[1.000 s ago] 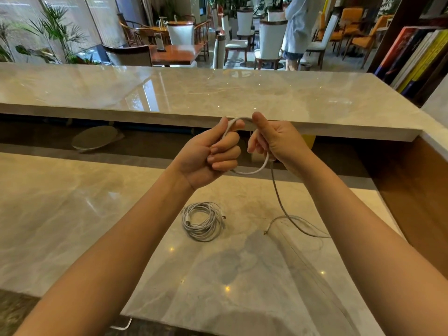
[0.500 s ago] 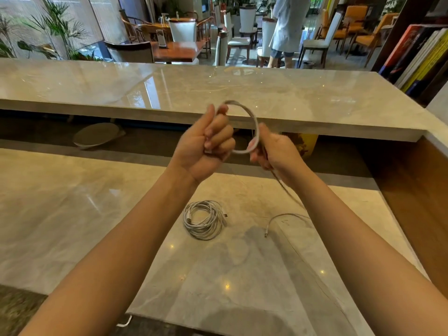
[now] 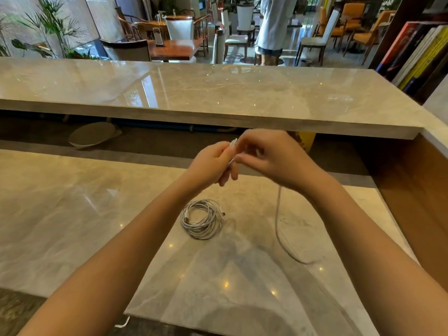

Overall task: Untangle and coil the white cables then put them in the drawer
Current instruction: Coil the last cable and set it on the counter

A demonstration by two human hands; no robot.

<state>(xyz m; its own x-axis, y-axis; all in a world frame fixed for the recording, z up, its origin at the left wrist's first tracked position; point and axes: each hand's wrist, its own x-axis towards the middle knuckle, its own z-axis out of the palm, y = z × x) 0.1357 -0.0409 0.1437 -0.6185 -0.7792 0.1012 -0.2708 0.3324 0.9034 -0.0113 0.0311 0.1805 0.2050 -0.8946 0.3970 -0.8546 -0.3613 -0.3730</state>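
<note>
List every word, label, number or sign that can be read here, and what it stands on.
No text here can be read.
Book spines, far right: lettering too blurred.
Card stand on the wooden table: too small.
Yellow object under the upper counter: dark marks, blurred.

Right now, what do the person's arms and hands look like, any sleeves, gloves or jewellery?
Both arms are bare to the frame edge: no sleeves show. The left hand and right hand wear no gloves, and neither wrist carries a watch or bracelet. Motion blur hides any rings.
</note>
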